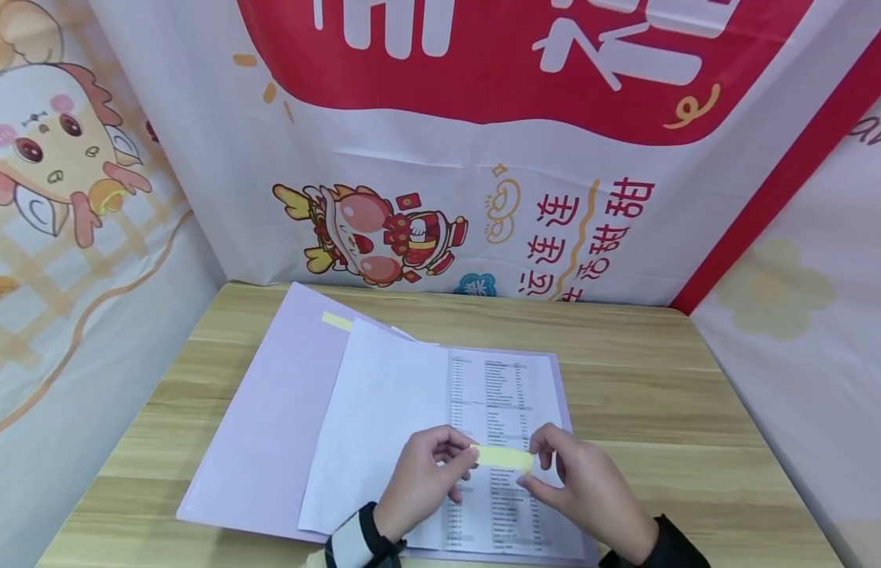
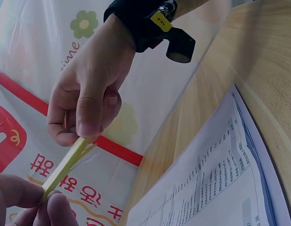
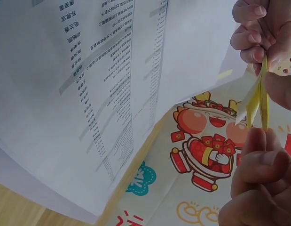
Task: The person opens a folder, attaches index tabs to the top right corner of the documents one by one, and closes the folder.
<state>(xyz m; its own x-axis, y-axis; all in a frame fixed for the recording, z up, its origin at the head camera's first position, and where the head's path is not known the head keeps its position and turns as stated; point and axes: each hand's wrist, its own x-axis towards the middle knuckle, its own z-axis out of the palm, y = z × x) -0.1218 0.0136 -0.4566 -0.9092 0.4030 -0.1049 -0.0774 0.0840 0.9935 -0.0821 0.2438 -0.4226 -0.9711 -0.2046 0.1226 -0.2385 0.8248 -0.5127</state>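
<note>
One yellow sticky-note pad (image 1: pixel 504 457) is hovering above the right half of the lilac folder (image 1: pixel 248 418); left hand (image 1: pixel 426 473) and right hand (image 1: pixel 585 483) are pinching opposite ends. One yellow strip (image 1: pixel 337 321) and one printed sheet (image 1: pixel 507 394): lying inside the folder.

left hand (image 1: pixel 422 476) and right hand (image 1: pixel 589 481) facing each other, slightly apart, both pinching, fingers curled

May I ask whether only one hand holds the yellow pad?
No, the left hand and right hand both pinch the yellow pad.
</note>
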